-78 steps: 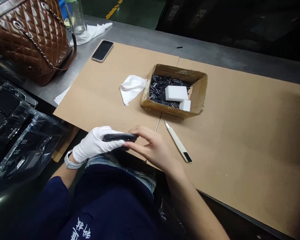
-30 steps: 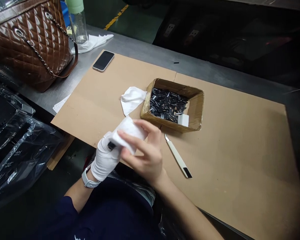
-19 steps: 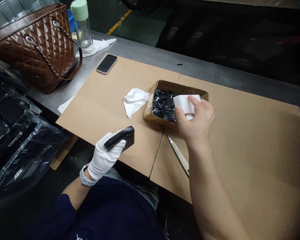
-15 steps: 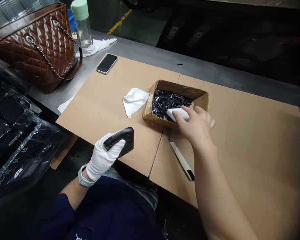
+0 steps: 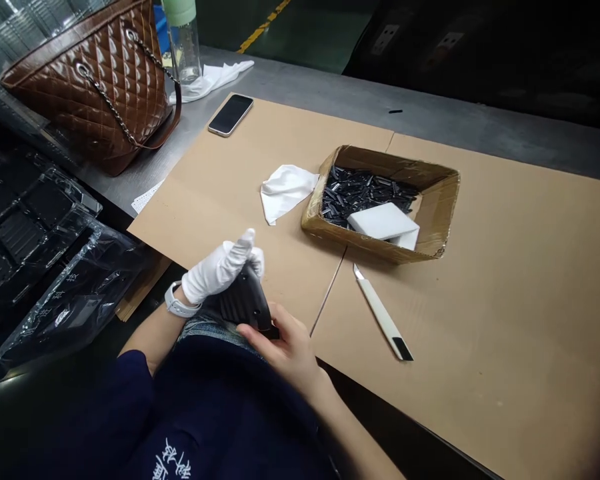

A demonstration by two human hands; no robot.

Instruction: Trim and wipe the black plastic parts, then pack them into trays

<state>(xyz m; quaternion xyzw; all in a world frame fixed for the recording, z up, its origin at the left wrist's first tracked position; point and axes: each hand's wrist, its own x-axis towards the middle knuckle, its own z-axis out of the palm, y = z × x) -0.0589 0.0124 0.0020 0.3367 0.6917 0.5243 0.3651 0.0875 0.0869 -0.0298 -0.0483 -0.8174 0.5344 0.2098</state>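
Note:
My left hand [image 5: 226, 270], in a white glove, is closed round the upper end of a black ribbed plastic part [image 5: 243, 300], its thumb raised. My bare right hand [image 5: 287, 347] pinches the lower end of the same part. Both hands are over my lap at the front edge of the cardboard. Beyond them stands an open cardboard box [image 5: 380, 250] with many small black pieces [image 5: 363, 190]. White foam blocks [image 5: 384, 221] lie inside at its near right corner.
A knife [image 5: 383, 313] lies on the cardboard sheet [image 5: 510, 287] in front of the box. Left of the box is a white cloth [image 5: 286, 190]. A phone [image 5: 231, 115], brown bag [image 5: 115, 87] and bottle [image 5: 186, 50] are farther back left.
My right hand has let go of the white block in the box and come back to grip the black part. My left hand has turned the part downward. The view has shifted slightly.

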